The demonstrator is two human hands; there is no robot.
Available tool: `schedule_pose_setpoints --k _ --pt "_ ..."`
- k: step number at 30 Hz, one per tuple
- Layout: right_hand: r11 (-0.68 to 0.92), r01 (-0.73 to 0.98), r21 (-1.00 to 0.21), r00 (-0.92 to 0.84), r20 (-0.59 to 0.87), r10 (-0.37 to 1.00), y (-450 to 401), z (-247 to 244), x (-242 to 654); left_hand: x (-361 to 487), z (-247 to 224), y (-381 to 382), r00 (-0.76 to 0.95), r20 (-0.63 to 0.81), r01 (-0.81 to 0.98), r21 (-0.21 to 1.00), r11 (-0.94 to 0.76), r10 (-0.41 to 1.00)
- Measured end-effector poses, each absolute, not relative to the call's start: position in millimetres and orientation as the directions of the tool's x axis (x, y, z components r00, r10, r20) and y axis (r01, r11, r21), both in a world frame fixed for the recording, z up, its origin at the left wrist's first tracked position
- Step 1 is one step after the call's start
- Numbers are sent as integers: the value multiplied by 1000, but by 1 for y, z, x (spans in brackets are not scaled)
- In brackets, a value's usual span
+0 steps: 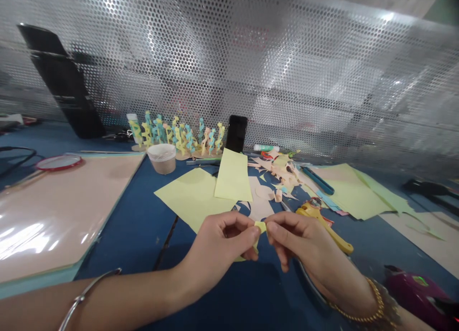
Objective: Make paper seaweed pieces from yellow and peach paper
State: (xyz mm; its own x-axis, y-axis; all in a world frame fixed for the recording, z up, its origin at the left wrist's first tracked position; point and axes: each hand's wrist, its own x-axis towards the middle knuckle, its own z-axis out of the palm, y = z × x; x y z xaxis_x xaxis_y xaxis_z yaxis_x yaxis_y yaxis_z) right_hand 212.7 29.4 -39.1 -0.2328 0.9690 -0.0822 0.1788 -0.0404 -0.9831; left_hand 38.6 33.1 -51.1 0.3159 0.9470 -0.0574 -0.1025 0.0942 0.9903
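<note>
Yellow paper piece (260,226), small and apparently folded, is pinched between the 2 hands, in front of the near part of the blue table (125,235). The left hand (224,237) grips its left end between thumb and forefinger, the other fingers curled beneath; the right hand (304,235) pinches its right end with thumb and forefinger.

Just beyond the hands, a pale yellow sheet (186,192) lies flat, with a narrower yellow sheet (234,178) overlapping it. To their right are paper scraps (283,171), a blue-handled tool (317,180) and a yellow-handled tool (333,233), the last just beyond the right hand.

Toward the table's far edge, a black phone (236,132) leans upright near the perforated metal panel (304,72), with a glue stick (266,148) lying to its right. Left of the phone stand twisted paper strips (189,137) in yellow, blue and pink, and in front of them a white tub (163,163).

On the table's left side, 1 red-rimmed round object (59,162) rests on a glossy pink sheet (60,197). Toward the near right corner is a purple object (418,292), partly cut off by the frame.
</note>
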Motion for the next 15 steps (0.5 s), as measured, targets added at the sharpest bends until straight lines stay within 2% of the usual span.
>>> schedule_pose_setpoints --k 15 --pt "71 358 -931 -204 -3 979 23 -31 207 40 -47 28 357 -39 -161 981 103 933"
